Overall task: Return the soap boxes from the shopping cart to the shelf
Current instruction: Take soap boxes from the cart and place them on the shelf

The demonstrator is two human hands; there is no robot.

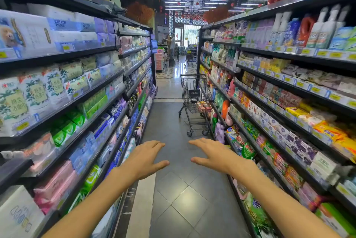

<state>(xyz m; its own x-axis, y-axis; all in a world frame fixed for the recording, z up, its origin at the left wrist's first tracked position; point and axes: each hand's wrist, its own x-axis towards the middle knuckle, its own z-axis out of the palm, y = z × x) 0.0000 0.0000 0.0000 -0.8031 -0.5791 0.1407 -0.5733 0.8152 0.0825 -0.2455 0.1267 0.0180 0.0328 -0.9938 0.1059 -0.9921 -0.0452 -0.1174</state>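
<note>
Running along the left edge of the aisle, the left shelving carries packs of tissue and paper goods on every tier; its nearest packs are cut off at the frame's left and bottom edges, and the print on most is too blurred to read. Just right of it, low in the view, the left hand reaches forward over the grey tiled floor, palm down, fingers straight and spread, holding nothing. The right hand mirrors it beside it — fingers likewise extended and loose, thumb pointing inward, nothing in its grasp; the two hands are apart, not touching.

Farther down the aisle, well beyond both hands, the shopping cart stands on the floor close against the front edge of the right shelving. Pinkish soap boxes lie in the bottom of its basket, seen only through the wire mesh, so their number is hard to tell. The right shelving holds detergent bottles on an upper tier and rows of boxed and wrapped soaps on the middle tiers — its far end is partly hidden behind the cart, its near end cut off at the right edge. A person stands small and indistinct at the aisle's far end.
</note>
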